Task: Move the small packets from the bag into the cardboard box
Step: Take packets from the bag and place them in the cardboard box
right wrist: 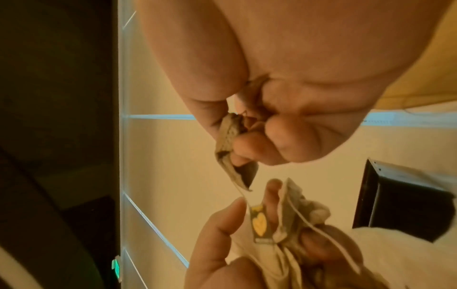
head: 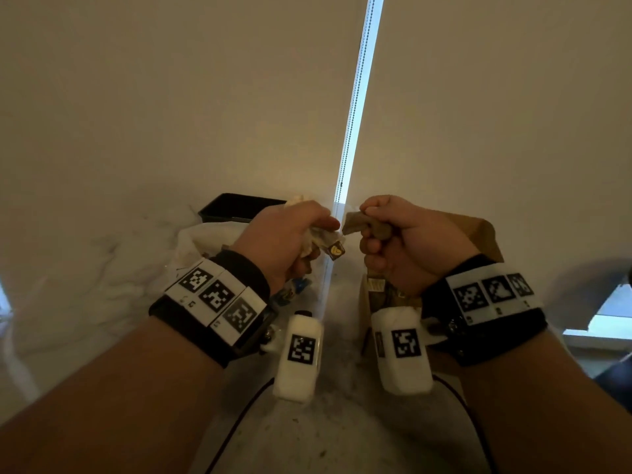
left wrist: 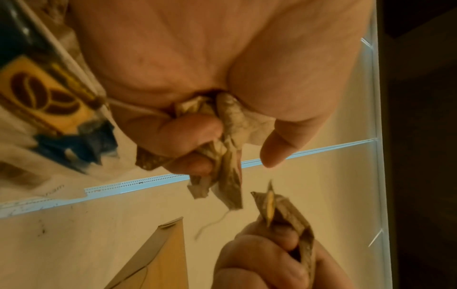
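My left hand (head: 290, 234) grips a crumpled bunch of pale small packets (head: 319, 239), from which a dark tag with a yellow heart (head: 337, 250) hangs on a string. It is raised above the white plastic bag (head: 195, 248), where coloured packets (left wrist: 42, 93) lie. My right hand (head: 407, 234) is curled round brown small packets (head: 355, 223) above the open cardboard box (head: 374, 292). The two hands are close together but apart. In the wrist views, the pale bunch (left wrist: 230, 127) and the brown packets (right wrist: 228, 136) stick out of the fists.
A black tray (head: 239, 206) stands behind the bag against the wall. The box's raised flap (head: 485, 239) lies behind my right hand. A bright strip (head: 355, 97) runs up the wall. The marbled counter ends at the right, by a pale ledge (head: 612, 313).
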Motion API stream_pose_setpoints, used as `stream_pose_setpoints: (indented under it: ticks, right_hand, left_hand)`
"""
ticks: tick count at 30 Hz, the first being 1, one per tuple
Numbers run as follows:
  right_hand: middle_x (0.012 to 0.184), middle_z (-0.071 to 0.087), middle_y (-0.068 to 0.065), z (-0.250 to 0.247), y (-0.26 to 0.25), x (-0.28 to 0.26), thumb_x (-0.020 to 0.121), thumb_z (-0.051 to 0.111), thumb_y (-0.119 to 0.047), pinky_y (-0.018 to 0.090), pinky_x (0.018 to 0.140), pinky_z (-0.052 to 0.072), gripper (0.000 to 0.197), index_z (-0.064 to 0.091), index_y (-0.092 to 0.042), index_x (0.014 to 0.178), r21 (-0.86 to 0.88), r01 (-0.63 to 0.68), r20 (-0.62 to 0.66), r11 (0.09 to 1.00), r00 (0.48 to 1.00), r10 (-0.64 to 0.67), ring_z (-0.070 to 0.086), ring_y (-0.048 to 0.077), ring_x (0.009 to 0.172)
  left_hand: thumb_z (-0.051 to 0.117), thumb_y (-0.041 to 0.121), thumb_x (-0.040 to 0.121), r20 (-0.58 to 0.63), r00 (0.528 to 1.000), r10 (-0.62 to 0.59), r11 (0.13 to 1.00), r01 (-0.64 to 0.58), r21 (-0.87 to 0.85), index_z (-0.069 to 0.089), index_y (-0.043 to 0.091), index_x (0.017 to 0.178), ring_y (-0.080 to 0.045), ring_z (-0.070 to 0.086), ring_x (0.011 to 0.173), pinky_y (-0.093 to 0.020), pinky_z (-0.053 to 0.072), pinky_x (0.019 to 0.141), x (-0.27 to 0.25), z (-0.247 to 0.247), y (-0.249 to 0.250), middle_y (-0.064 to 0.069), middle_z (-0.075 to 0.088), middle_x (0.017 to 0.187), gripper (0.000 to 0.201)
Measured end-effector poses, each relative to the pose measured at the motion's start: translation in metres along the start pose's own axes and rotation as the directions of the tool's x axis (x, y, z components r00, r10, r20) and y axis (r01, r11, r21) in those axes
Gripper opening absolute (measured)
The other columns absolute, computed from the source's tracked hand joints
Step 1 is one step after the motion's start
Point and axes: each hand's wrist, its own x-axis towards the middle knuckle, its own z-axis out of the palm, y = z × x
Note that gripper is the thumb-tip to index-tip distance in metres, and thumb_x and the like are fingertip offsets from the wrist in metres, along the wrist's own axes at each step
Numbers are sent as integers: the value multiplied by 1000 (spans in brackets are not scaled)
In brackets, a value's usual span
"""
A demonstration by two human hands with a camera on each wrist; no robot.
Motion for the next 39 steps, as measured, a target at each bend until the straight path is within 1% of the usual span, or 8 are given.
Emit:
stream_pose_setpoints:
  ticks: [6, 12, 16, 24, 27, 31, 34, 39]
  right_hand:
    - [67, 56, 5, -6, 21, -3, 95, 48, -14, 24, 47, 43, 15, 60, -9, 86, 120, 38, -65, 992, 997, -31, 50, 14, 53]
    - [72, 65, 4, -4, 28, -3, 95, 51, -19, 23, 49, 47, 15, 61, -10, 90, 185, 53, -122, 981, 992, -30, 54, 15, 59]
    - [70, 64, 0, -6, 27, -7, 80, 62, -25, 23, 52, 45, 15, 62, -12, 87, 185, 52, -64, 981, 997, -41, 53, 11, 57]
    - [76, 70, 6, -12, 28, -2, 93, 50, -2, 39, 75, 56, 16, 59, -10, 103, 150, 174, -207, 973, 968, -141, 67, 24, 80]
    - [86, 63, 13, -12, 27, -2, 94, 44, 3, 38, 67, 55, 18, 54, -10, 99, 179, 199, -239, 963, 959, -154, 65, 27, 76]
    - [70, 55, 9, -11, 30, -4, 92, 43, 0, 28, 47, 38, 19, 55, -10, 104, 71, 122, -218, 990, 970, -104, 53, 20, 57]
    - [74, 58, 9, -11, 31, -7, 94, 49, -6, 24, 42, 33, 18, 54, -4, 111, -1, 15, -127, 1000, 992, -15, 49, 16, 50]
    - [54, 49, 4, -14, 29, -14, 95, 48, -23, 20, 42, 22, 22, 61, -6, 94, -130, -44, 72, 991, 996, 54, 33, 14, 35]
  left_hand:
    - [70, 38, 85, 171, 984, 50, 997, -60, 55, 69, 10, 88, -24, 47, 66, -24, 37, 44, -1, 1, -5, -11, 59, 80, 28]
    - [81, 27, 79, 245, 970, 6, 991, -38, 125, 69, 8, 95, -10, 44, 47, -20, 36, 39, -5, 8, -2, -3, 58, 63, 27]
    - [77, 32, 84, 199, 979, 35, 970, -81, 228, 70, 6, 93, -14, 47, 49, -23, 38, 42, -7, 7, -3, -8, 60, 67, 28]
    - [72, 35, 87, 112, 987, 116, 918, -150, 367, 72, 8, 91, -22, 54, 57, -28, 42, 47, -4, 3, -2, -11, 65, 72, 27]
    - [71, 31, 90, 4, 984, 177, 941, -171, 291, 73, 9, 94, -18, 52, 55, -24, 41, 43, -4, 4, 0, -10, 64, 71, 22]
    - [68, 24, 92, -145, 951, 272, 944, -235, 231, 74, 13, 88, -5, 49, 42, -18, 39, 40, -4, 3, 5, 6, 60, 53, 13]
    - [67, 27, 92, -246, 895, 371, 908, -295, 297, 75, 12, 89, -3, 55, 52, -18, 45, 48, -1, -2, 6, -1, 68, 68, 17]
    - [67, 30, 91, -303, 855, 420, 888, -318, 333, 75, 15, 88, -6, 60, 60, -25, 49, 59, 3, -8, 5, -3, 73, 79, 18]
